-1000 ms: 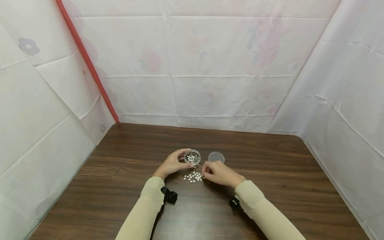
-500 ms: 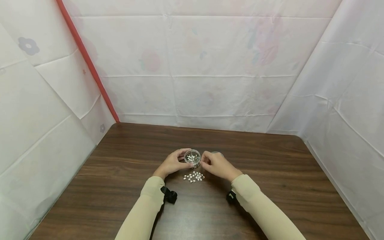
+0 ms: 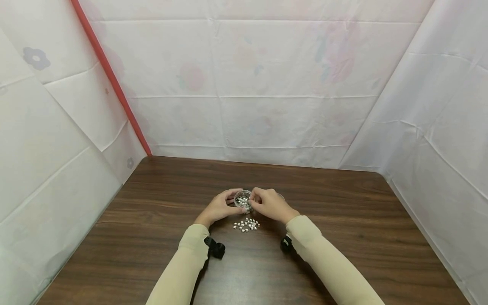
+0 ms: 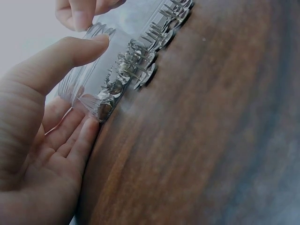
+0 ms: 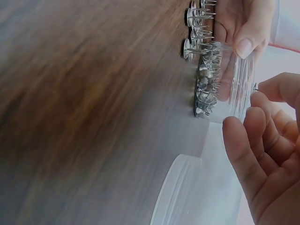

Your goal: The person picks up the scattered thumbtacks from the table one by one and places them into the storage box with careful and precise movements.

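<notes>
We are seeing a clear, round jar [image 5: 242, 77] standing upright, uncovered, silver thumbtacks [image 5: 206, 86] heaping inside. Just on its near side, loose thumbtacks [image 3: 246, 225] are lying scattered, pins pointing up. One pinched tack [image 5: 256, 87], mostly hidden, is hovering at the mouth. Clear lid [image 5: 179, 190] lying flat beside.

R hand [image 3: 270, 205] is now up at the jar's [image 5: 241, 84] R rim, fingertips above its edge; 1 s ago it's down at R end of loose tacks [image 3: 250, 225], 0.5 s ago just R of jar. R sleeve [image 3: 324, 252] & wrist cam [image 3: 286, 244] shift L too. Lid [image 5: 176, 192], mostly visible 1 s ago, now almost hidden in head view.
</notes>
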